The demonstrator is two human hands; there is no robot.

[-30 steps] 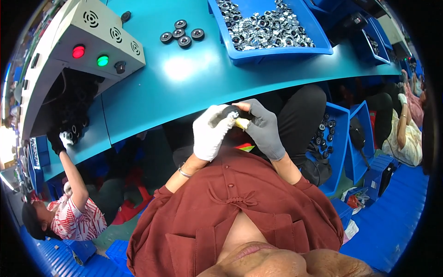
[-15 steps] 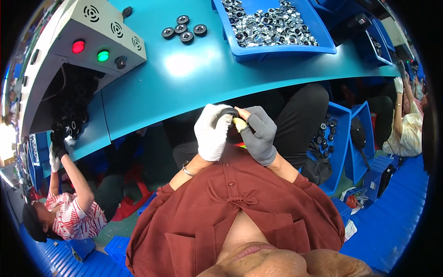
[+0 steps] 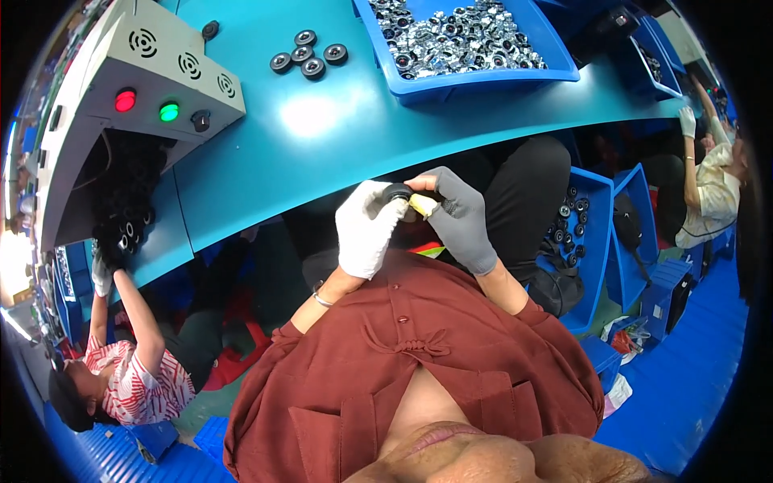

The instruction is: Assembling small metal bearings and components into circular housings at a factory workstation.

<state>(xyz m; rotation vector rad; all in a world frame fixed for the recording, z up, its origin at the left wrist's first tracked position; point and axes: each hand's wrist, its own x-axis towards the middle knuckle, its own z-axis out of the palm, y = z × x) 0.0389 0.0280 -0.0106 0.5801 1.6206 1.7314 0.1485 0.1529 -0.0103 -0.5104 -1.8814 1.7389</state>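
Observation:
In front of my chest, near the table's front edge, a small black wheel (image 3: 397, 191) is pinched in my left hand (image 3: 365, 229), which wears a white glove. My right hand (image 3: 462, 221) is in a grey glove with bare fingertips and a yellow cover on the thumb. Its index finger and thumb close on the wheel's right side. Fingers partly hide the wheel, so its underside does not show. Several similar black wheels (image 3: 302, 54) lie grouped on the teal table (image 3: 266, 157) ahead.
A blue bin (image 3: 491, 79) of shiny metal parts stands on the table. At left is a white machine (image 3: 145, 76) with red and green lights. A blue crate (image 3: 597, 241) of wheels sits at right. Co-workers are at left (image 3: 133, 370) and far right (image 3: 713, 189).
My right hand has turned slightly, its index finger and thumb now at the wheel's edge. My left hand keeps the wheel. The table shifts slightly up and left in view.

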